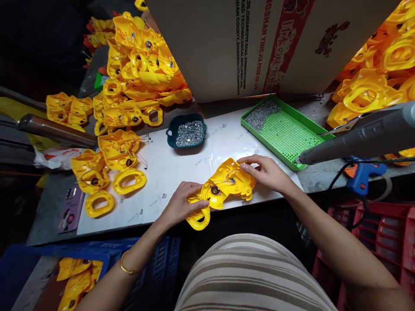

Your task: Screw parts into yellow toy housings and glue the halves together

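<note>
A yellow plastic toy shell (228, 181) lies hollow side up at the front edge of the white sheet (175, 172). Inside it show a round dark speaker, thin wires and a small circuit board. My left hand (186, 203) grips its left end, by the oval handle loop (198, 219), fingers behind and thumb in front. At the shell's upper right end, my right hand (266, 170) holds the rim between thumb and fingers. Beyond the shell stands a dark teal bowl (171, 137) with many small screws.
A green perforated tray (288, 129) with screws stands right, below a grey screwdriver-like tool (353, 140). A blue glue gun (363, 175) hangs near the right edge. Yellow shells (118, 149) lie left; more are heaped behind. A cardboard box (214, 47) stands at the back.
</note>
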Demonstrator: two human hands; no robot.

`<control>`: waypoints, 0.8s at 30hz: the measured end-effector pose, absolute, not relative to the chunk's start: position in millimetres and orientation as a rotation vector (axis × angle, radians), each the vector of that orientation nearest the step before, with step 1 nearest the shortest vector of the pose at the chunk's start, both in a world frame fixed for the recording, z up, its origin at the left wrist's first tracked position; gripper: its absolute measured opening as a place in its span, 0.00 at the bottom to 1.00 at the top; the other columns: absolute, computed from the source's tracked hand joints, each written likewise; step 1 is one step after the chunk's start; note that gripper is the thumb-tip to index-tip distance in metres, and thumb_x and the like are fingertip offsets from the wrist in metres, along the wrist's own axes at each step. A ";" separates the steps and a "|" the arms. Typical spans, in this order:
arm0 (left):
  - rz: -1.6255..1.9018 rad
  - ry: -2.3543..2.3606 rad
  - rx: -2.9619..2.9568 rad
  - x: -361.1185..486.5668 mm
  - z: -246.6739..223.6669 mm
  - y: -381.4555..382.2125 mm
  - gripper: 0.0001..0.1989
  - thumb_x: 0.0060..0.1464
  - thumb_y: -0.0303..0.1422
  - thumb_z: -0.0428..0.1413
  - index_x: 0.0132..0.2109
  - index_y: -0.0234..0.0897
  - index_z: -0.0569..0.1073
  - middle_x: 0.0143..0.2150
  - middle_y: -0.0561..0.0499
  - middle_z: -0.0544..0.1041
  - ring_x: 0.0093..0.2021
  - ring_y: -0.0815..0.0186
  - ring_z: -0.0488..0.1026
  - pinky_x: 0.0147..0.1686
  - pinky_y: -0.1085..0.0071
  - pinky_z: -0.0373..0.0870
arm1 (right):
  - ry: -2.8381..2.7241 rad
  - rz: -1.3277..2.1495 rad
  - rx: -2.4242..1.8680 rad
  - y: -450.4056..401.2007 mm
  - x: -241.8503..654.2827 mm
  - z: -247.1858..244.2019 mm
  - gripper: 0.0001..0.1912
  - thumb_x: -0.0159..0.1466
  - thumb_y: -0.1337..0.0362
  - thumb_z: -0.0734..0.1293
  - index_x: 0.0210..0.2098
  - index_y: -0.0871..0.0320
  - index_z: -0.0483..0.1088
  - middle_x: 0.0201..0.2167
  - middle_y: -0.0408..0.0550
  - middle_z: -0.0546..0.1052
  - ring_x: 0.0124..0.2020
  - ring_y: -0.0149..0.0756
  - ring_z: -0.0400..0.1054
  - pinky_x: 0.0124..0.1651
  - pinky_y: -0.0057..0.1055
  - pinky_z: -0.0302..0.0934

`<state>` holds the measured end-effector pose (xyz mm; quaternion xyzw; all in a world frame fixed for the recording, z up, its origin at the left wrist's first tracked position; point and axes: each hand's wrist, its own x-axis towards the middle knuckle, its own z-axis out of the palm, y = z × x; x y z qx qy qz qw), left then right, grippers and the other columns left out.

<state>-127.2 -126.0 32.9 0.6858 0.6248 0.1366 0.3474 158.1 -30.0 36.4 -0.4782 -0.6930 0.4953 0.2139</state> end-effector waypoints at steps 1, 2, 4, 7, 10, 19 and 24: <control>0.373 1.636 1.795 -126.3 32.2 -127.5 0.24 0.49 0.46 0.63 0.52 0.41 0.75 0.49 0.46 0.77 0.50 0.57 0.68 0.51 0.59 0.67 | -1.901 1.392 -1.319 -30.0 158.5 35.7 0.22 0.63 0.49 0.63 0.47 0.57 0.76 0.48 0.53 0.78 0.44 0.42 0.72 0.42 0.35 0.67; 0.407 1.657 1.819 -125.3 31.1 -129.5 0.25 0.49 0.45 0.63 0.53 0.41 0.74 0.50 0.46 0.76 0.51 0.56 0.68 0.52 0.58 0.66 | -1.878 1.406 -1.315 -30.4 159.0 35.4 0.22 0.63 0.49 0.63 0.46 0.57 0.76 0.47 0.53 0.78 0.42 0.41 0.73 0.41 0.34 0.68; 0.495 1.694 1.870 -123.0 27.8 -134.1 0.23 0.49 0.43 0.64 0.52 0.41 0.74 0.52 0.45 0.74 0.53 0.56 0.66 0.54 0.56 0.64 | -1.862 1.407 -1.310 -32.3 160.4 35.6 0.22 0.63 0.48 0.63 0.46 0.57 0.76 0.45 0.53 0.77 0.37 0.38 0.73 0.39 0.34 0.68; 0.590 1.705 1.907 -119.1 22.2 -140.5 0.16 0.49 0.41 0.64 0.44 0.41 0.75 0.52 0.45 0.73 0.55 0.56 0.64 0.56 0.55 0.63 | -1.881 1.371 -1.285 -36.6 162.3 38.3 0.22 0.63 0.49 0.63 0.47 0.58 0.76 0.43 0.54 0.76 0.36 0.37 0.72 0.40 0.35 0.68; 0.650 1.700 1.919 -115.7 20.7 -144.4 0.09 0.51 0.40 0.63 0.34 0.40 0.75 0.50 0.46 0.74 0.56 0.56 0.63 0.57 0.54 0.63 | -1.858 1.389 -1.273 -41.0 163.8 43.8 0.22 0.64 0.51 0.63 0.49 0.60 0.75 0.42 0.55 0.75 0.38 0.38 0.72 0.39 0.34 0.68; 0.659 1.743 1.988 -114.6 39.0 -159.7 0.12 0.54 0.42 0.61 0.30 0.40 0.73 0.38 0.48 0.78 0.47 0.57 0.71 0.51 0.56 0.61 | -1.718 1.552 -1.065 -58.4 164.0 77.1 0.22 0.63 0.54 0.64 0.54 0.57 0.71 0.54 0.54 0.74 0.48 0.42 0.71 0.44 0.34 0.69; 0.684 1.813 2.046 -116.4 46.4 -167.6 0.11 0.54 0.41 0.60 0.31 0.39 0.73 0.32 0.52 0.76 0.38 0.62 0.73 0.47 0.59 0.60 | -1.808 1.479 -0.961 -65.7 164.4 90.8 0.23 0.64 0.56 0.64 0.56 0.58 0.70 0.54 0.56 0.73 0.50 0.42 0.70 0.45 0.34 0.68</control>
